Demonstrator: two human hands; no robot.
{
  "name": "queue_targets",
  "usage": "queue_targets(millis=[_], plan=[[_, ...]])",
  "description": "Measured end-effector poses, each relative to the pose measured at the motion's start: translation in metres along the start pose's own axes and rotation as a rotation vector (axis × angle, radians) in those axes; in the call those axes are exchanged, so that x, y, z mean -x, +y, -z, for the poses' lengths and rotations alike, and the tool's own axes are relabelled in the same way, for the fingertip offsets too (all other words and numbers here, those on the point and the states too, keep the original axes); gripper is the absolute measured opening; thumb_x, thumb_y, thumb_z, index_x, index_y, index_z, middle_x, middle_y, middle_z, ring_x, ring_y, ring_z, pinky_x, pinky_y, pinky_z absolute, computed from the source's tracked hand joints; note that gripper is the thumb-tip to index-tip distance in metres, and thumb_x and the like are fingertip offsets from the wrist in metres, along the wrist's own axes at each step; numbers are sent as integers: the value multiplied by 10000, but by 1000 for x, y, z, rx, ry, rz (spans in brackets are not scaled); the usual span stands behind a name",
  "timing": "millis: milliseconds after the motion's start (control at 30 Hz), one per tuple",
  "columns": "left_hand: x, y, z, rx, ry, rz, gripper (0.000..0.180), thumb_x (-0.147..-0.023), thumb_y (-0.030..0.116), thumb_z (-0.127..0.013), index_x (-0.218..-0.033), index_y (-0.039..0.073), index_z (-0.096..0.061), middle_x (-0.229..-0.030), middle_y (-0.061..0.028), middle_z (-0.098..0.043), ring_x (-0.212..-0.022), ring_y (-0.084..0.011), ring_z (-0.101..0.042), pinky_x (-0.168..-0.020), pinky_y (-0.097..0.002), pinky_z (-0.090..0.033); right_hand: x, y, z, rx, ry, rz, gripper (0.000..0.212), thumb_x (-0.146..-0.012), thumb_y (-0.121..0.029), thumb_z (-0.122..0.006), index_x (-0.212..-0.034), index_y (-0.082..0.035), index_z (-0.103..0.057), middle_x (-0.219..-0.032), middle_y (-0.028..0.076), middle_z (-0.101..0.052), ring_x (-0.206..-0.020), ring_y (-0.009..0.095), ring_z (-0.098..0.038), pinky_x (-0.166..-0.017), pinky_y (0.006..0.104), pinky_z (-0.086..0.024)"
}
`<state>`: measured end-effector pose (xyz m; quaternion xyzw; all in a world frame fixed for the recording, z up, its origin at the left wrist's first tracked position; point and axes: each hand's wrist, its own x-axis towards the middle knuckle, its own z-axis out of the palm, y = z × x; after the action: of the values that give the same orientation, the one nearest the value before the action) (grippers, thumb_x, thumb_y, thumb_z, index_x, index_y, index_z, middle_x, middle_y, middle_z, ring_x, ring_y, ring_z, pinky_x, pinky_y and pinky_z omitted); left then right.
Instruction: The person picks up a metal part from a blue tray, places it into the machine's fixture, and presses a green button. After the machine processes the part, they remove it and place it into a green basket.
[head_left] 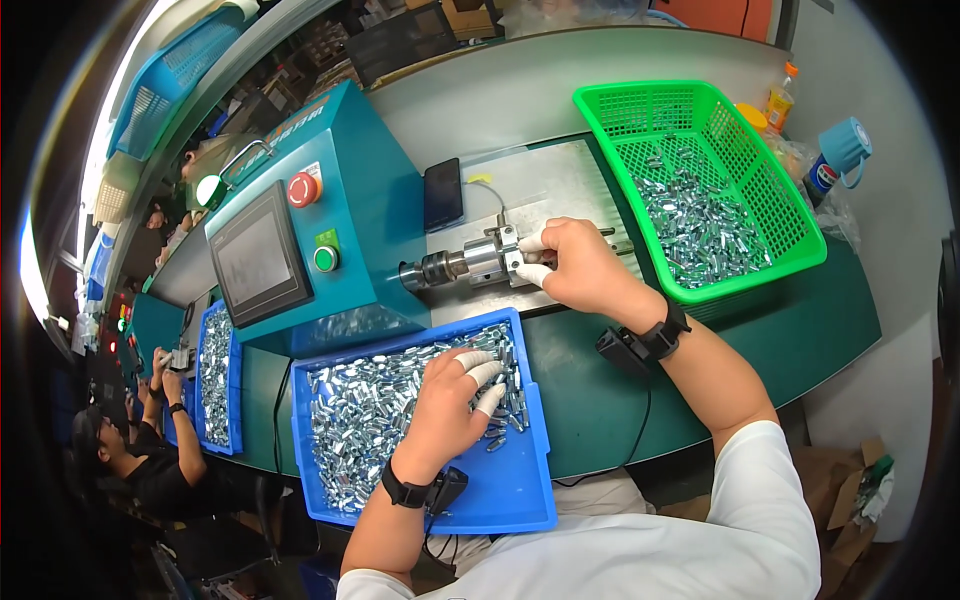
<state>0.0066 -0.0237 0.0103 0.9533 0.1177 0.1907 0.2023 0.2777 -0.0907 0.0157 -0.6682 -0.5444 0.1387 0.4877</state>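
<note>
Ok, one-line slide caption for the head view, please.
Right hand at the metal chuck of a teal machine; left hand in a blue tray of small metal parts, green basket alongside.

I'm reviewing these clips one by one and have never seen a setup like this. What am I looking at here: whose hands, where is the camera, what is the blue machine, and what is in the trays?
The single picture comes from a wide fisheye camera worn on the person's head, looking down, so straight edges bend near the rim. Both forearms entering from below belong to the wearer.

The left hand rests in a blue tray full of small shiny metal parts, with white covers on some fingertips. The right hand is at the metal chuck sticking out of a blue machine with a dark screen, a red button and a green button. Whether it grips a part is hidden.

To the right a green basket holds more such parts. A dark phone lies on the machine's plate. Another person works at the far left.
</note>
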Motion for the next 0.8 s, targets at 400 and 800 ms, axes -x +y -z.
queue_targets(millis=[400,800], plan=[[11,-1,-5,83,-94,70,318,-884,103,-793,-1197,60,-754,-1287,-132,-672,-1143,-352,-636,-1027,-444,-511,0,-20,19,454,-2,120,292,-888,-192,-798,-824,64,-672,-807,228,-671,-752,421,-625,-703,503,-504],[12,-1,-3,84,-99,55,352,-885,96,-788,-1231,42,-743,-1287,-148,-671,-1156,-369,-637,-1038,-457,-521,12,-29,2,571,-68,284,394,-917,-181,-792,-1277,-34,-728,-909,188,-559,-918,397,-562,-846,488,-501]])
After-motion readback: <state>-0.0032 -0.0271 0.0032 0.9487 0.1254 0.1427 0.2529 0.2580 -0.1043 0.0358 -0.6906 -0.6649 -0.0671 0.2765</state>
